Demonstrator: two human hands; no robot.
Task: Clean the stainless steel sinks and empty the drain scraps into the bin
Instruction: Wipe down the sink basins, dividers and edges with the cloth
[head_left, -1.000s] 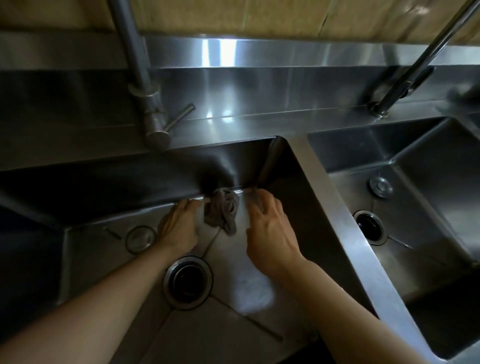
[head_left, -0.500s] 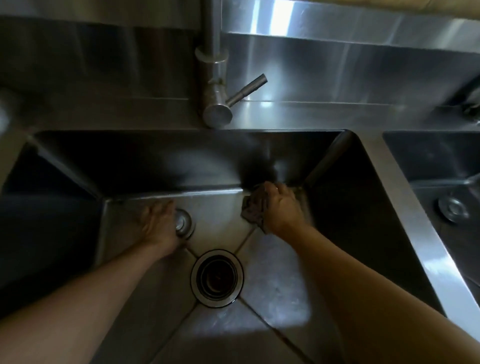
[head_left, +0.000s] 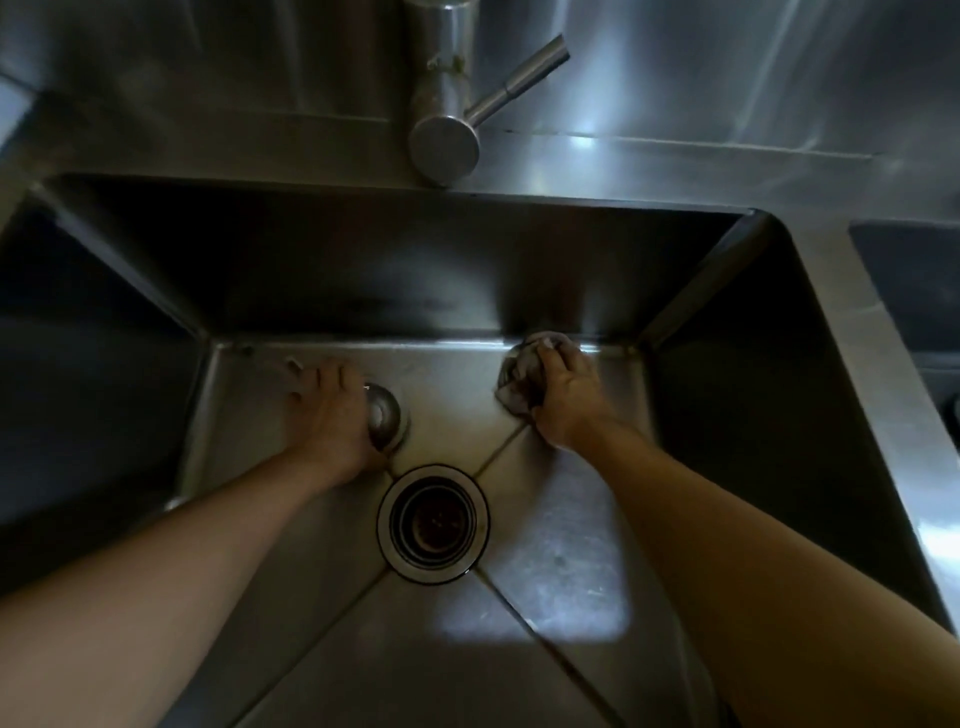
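I look down into a deep stainless steel sink (head_left: 571, 597). My right hand (head_left: 563, 395) grips a crumpled grey cloth (head_left: 519, 376) and presses it on the sink floor by the back wall, right of centre. My left hand (head_left: 332, 415) lies flat on the floor at the left, fingers spread, partly over a round metal drain stopper (head_left: 387, 421). The open drain (head_left: 434, 522) sits between my forearms, dark inside, with a few brownish scraps in it.
A steel tap (head_left: 444, 124) with a side lever (head_left: 519, 85) stands on the back ledge above the basin. A second sink (head_left: 914, 291) shows at the right edge, past the dividing rim. Steep dark walls enclose the basin on all sides.
My right hand took hold of the cloth and carried it right along the back wall. My left hand slid left onto the stopper. The view dropped lower and shifted left over the left sink.
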